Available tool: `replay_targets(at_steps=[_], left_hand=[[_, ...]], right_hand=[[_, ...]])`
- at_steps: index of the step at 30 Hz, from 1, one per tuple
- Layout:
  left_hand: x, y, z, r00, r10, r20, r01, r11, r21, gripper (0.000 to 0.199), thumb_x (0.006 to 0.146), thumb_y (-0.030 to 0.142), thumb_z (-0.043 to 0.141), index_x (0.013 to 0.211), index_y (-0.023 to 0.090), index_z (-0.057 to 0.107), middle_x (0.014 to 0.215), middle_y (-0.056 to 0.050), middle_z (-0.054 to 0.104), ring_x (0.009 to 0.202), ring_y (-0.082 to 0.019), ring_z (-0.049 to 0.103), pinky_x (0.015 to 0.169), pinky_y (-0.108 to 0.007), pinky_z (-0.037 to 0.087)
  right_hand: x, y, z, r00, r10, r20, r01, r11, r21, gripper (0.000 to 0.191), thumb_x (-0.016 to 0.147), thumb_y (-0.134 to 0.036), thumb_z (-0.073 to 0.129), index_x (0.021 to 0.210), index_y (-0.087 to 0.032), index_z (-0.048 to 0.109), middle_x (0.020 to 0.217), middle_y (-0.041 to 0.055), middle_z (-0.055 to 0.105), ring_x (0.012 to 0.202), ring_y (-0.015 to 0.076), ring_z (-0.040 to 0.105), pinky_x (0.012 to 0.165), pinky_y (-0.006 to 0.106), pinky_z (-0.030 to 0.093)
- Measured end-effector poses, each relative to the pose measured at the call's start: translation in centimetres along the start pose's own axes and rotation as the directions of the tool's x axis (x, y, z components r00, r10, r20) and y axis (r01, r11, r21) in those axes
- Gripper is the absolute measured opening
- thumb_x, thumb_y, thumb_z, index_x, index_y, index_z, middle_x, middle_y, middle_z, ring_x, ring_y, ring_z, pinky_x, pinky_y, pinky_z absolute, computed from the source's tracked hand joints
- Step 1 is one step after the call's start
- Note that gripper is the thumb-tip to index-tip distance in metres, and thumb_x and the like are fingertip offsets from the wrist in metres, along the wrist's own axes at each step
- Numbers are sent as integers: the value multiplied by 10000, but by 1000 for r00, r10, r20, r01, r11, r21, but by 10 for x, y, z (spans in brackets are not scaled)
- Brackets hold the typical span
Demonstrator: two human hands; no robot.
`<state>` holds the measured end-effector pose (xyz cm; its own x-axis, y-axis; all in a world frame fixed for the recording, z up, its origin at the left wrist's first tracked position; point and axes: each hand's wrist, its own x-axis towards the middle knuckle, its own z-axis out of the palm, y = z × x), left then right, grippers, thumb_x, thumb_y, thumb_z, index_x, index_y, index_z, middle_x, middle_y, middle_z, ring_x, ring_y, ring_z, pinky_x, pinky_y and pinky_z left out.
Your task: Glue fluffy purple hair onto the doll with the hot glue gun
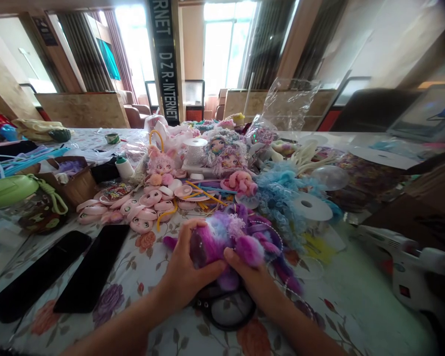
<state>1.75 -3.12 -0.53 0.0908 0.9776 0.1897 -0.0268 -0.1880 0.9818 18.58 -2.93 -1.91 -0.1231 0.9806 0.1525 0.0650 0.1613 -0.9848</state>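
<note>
Two black, flat, rectangular slabs (92,269) lay side by side at the left on the white, floral-print tablecloth (135,264). Beyond their right ends, a cluster of pale-pink doll-face pieces (141,220) with printed eyes was positioned. The left hand (185,257) was curled around the left side of a fluffy purple, pink and pale-blue plush item (217,232), with its thumb across the near side. The plush item was located at front centre, between both hands. A looped black strap (230,328) with metal eyelets lay below it. The right hand (250,274) gripped the near right side of the plush, thumb pressed on the fur. Right of this hand ran a string of small pale beads (282,243). Farther back lay ruffled light-blue fabric (282,190), with a white spool disc (314,204) at its right. A white glue gun (406,274) occupied the far right.
</note>
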Motion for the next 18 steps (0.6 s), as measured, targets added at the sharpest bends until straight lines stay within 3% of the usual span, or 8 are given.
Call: replay_targets(at_steps=[3,6,13,18], left_hand=[[0,2,-1,995,-45,91,53,995,-84,660,759,343,794,1304,289,425,1278,-68,577,1126,-243,582,974,-367,468],[2,3,-3,991,-45,123,60,991,-119,604,772,348,785,1299,287,496,1333,-55,550,1226,-260,534,1046,-369,419],[3,4,-3,996,-46,81,54,994,-91,528,748,363,810,1226,272,605,1276,-60,587,1240,-295,522,1088,-422,381],[3,2,-3,994,-65,87,76,990,-118,503,750,355,812,1208,286,618,1236,-39,607,1201,-272,547,1069,-397,401]], right_hand=[[-3,-7,2,986,169,-18,-167,984,68,621,781,-679,680,1245,-266,676,918,62,776,1116,343,685,1014,516,545],[-5,-12,5,968,248,-42,-242,964,114,637,735,-665,731,1228,-263,694,882,52,778,1075,343,701,1003,505,545],[-9,-19,11,955,279,-100,-255,946,202,596,708,-595,792,1188,-249,723,826,25,786,1062,307,704,1066,468,490],[-8,-15,10,961,268,-73,-252,951,177,558,700,-587,798,1139,-247,748,839,33,788,1041,317,711,1096,504,456]])
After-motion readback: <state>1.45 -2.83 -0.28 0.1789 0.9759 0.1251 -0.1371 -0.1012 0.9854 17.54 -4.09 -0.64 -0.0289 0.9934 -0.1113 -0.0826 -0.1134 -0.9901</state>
